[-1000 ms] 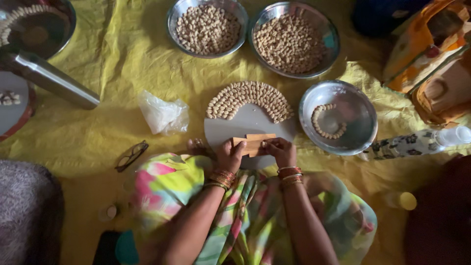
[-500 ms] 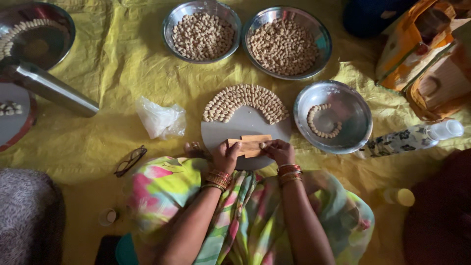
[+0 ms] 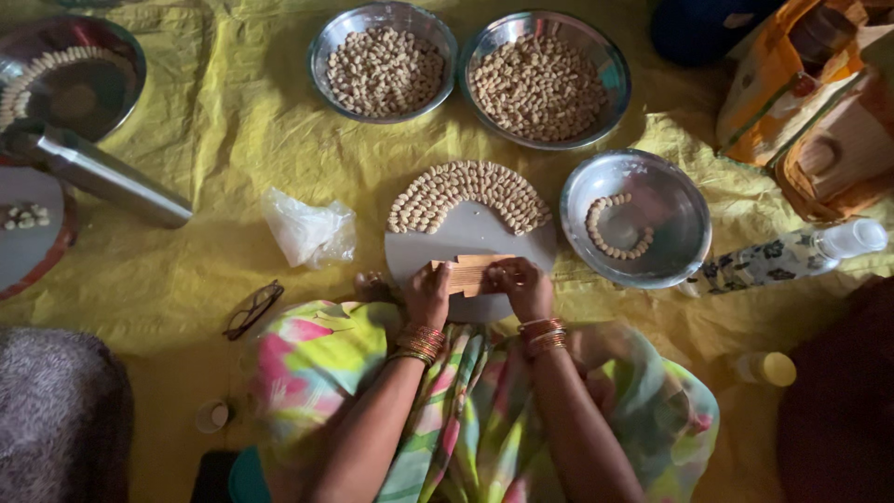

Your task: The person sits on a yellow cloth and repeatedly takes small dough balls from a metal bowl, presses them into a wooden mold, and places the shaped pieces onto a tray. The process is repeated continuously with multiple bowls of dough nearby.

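Note:
A round grey board [image 3: 470, 235] lies on the yellow sheet in front of me. Its far half carries several rows of small pale shaped dough pieces [image 3: 468, 191] in an arc. On its near edge sits a small ridged wooden block [image 3: 475, 272]. My left hand [image 3: 426, 292] holds the block's left end. My right hand [image 3: 521, 287] presses on its right end. Both wrists wear bangles.
Two steel bowls [image 3: 383, 61] [image 3: 544, 80] of pale pieces stand at the back. A steel bowl [image 3: 638, 218] with a ring of pieces sits right of the board. A crumpled plastic bag [image 3: 308, 228], glasses [image 3: 251, 309], a steel cylinder [image 3: 102, 176] and a bottle [image 3: 787, 256] lie around.
The view has shifted slightly. My hands stay on the wooden block at the board's near edge, with only small finger movement.

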